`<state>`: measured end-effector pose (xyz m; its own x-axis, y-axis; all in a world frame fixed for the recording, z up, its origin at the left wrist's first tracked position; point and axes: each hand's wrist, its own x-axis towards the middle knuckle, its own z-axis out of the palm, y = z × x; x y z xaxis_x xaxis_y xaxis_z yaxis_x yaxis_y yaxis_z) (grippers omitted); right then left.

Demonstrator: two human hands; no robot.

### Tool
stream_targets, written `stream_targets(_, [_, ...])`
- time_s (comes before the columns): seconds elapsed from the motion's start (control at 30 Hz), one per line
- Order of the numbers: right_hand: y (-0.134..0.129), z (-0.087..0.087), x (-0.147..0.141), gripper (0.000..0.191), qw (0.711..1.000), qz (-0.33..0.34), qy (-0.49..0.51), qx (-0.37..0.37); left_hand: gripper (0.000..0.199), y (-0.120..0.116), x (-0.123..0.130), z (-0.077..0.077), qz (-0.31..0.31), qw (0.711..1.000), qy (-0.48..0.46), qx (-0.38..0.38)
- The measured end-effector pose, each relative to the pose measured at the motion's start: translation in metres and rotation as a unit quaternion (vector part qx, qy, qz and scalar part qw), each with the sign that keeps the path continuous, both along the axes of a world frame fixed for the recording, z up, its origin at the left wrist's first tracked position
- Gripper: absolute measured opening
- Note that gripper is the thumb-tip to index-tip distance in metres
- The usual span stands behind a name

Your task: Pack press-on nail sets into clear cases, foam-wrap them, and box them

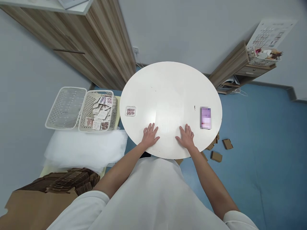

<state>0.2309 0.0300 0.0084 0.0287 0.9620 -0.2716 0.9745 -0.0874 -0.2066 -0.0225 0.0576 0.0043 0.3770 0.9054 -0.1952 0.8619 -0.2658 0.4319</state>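
Both hands rest on the near part of a round white table (170, 86). My left hand (150, 136) lies flat with its fingers apart and nothing under it that I can see. To its upper left is a small clear case (130, 111) with rows of dark pinkish press-on nails. My right hand (186, 137) also lies palm down, fingers spread, holding nothing. Right of it lies a purple rectangular item (205, 117), blurred by pixels so its kind is hidden. A tiny dark mark (194, 108) shows on the tabletop beside that item.
Left of the table stand a white basket (82, 121) of small packets, an empty-looking white basket (66, 108), white translucent sheets (86, 148) and a carton (40, 207) of folded cardboard. Small brown boxes (216, 156) lie on the floor at right. Wooden cabinets (112, 41) stand behind.
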Motion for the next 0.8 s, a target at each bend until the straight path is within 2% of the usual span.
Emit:
stream_targets(0.1, [0.001, 0.008, -0.008, 0.068, 0.999, 0.004, 0.006, 0.046, 0.055, -0.003, -0.012, 0.002, 0.013, 1.000, -0.022, 0.003])
stream_targets(0.17, [0.009, 0.013, -0.025, 0.068, 0.997, 0.010, 0.024, 0.079, 0.057, -0.002, -0.029, 0.003, 0.052, 0.998, -0.035, 0.004])
stream_targets(0.27, [0.031, 0.020, -0.069, 0.066, 0.992, 0.046, 0.088, 0.083, 0.062, 0.008, -0.064, 0.003, 0.152, 0.986, -0.068, 0.013])
stream_targets(0.37, [0.062, 0.023, -0.125, 0.067, 0.978, 0.079, 0.192, 0.012, 0.064, 0.028, -0.103, 0.001, 0.245, 0.960, -0.134, 0.026])
stream_targets(0.47, [0.089, 0.023, -0.174, 0.076, 0.943, 0.078, 0.310, -0.093, 0.054, 0.054, -0.132, -0.004, 0.333, 0.912, -0.240, -0.005])
stream_targets(0.53, [0.101, 0.022, -0.198, 0.083, 0.916, 0.051, 0.373, -0.137, 0.049, 0.069, -0.143, -0.008, 0.395, 0.861, -0.315, -0.061])
stream_targets(0.6, [0.109, 0.021, -0.214, 0.086, 0.890, 0.006, 0.427, -0.158, 0.047, 0.080, -0.149, -0.013, 0.424, 0.816, -0.379, -0.106])
stream_targets(0.7, [0.116, 0.022, -0.228, 0.087, 0.847, -0.058, 0.500, -0.171, 0.047, 0.091, -0.153, -0.017, 0.422, 0.784, -0.434, -0.137])
stream_targets(0.8, [0.119, 0.023, -0.236, 0.088, 0.806, -0.093, 0.554, -0.188, 0.047, 0.096, -0.155, -0.018, 0.425, 0.772, -0.446, -0.157])
